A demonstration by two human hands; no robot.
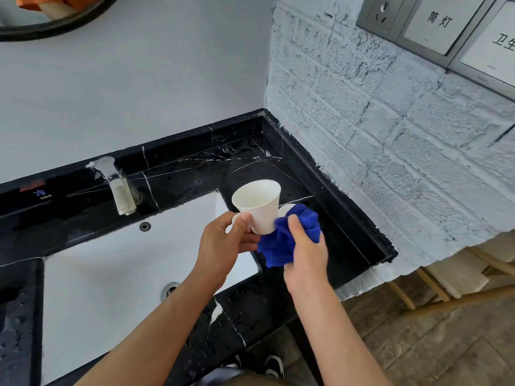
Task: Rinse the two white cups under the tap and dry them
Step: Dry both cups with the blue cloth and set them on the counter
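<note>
White cup (257, 206), tilted, is clasped in left hand (223, 243)'s closed grip; blue cloth (287, 240) is bunched in right hand (306, 254)'s closed grip, pressed against it.

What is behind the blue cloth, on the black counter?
A white rounded shape shows just behind the blue cloth held by the right hand. It may be the second cup, but the cloth covers most of it.
</note>
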